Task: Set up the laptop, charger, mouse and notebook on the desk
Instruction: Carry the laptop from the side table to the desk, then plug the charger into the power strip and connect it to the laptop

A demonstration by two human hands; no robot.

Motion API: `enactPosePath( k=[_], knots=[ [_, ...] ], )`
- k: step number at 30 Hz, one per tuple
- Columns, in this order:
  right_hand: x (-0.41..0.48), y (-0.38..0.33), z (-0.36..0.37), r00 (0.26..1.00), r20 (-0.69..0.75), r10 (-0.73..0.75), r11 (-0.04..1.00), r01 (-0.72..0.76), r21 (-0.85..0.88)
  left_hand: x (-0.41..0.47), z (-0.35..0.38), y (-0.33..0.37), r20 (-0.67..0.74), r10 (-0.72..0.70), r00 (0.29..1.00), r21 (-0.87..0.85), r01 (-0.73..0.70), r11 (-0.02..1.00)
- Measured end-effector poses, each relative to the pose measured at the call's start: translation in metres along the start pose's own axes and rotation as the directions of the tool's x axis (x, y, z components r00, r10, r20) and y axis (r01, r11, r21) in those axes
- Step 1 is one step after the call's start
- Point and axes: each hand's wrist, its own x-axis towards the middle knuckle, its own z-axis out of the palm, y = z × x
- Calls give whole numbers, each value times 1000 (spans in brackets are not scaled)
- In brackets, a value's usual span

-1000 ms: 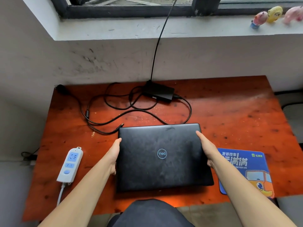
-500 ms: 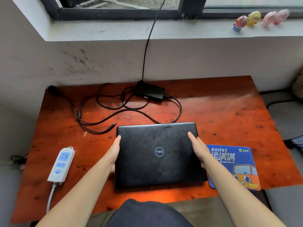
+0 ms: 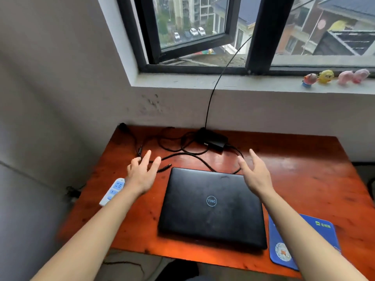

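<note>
Red-brown desk below window; closed laptop flat; left hand, right hand grip spread, empty.

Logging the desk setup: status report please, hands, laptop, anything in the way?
Left hand open, right hand open, holding nothing. Laptop closed, flat on desk. Charger behind it, cord loose, not in laptop.

Closed laptop lid: circled "DELL" logo, upside down. Mouse pad print unreadable.
</note>
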Motion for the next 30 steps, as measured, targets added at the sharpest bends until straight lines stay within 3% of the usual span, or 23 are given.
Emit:
enactPosePath(
  k=[2,4,13,19,22,27,30],
  knots=[
    [-4,-21,11,975,-29,-220,960,211,-187,-17,-17,-15,-158,124,980,315,-69,947],
    [-9,-38,29,934,-22,-357,899,337,-281,-32,-30,-31,-217,205,954,474,-81,877],
    [-40,-68,106,869,157,-469,792,492,-362,-49,-64,-103,-195,107,975,554,19,832],
    [-12,-83,153,905,206,-372,787,425,-448,4,-60,-141,-109,83,991,538,-11,843],
    [17,-96,203,941,231,-248,821,331,-465,66,-57,-164,21,55,998,520,-58,852],
    [28,-71,233,961,275,-27,814,180,-551,107,-32,-165,140,148,979,459,-196,866],
    [20,-46,250,955,287,82,751,130,-648,135,-9,-158,267,222,938,419,-320,850]
  ],
)
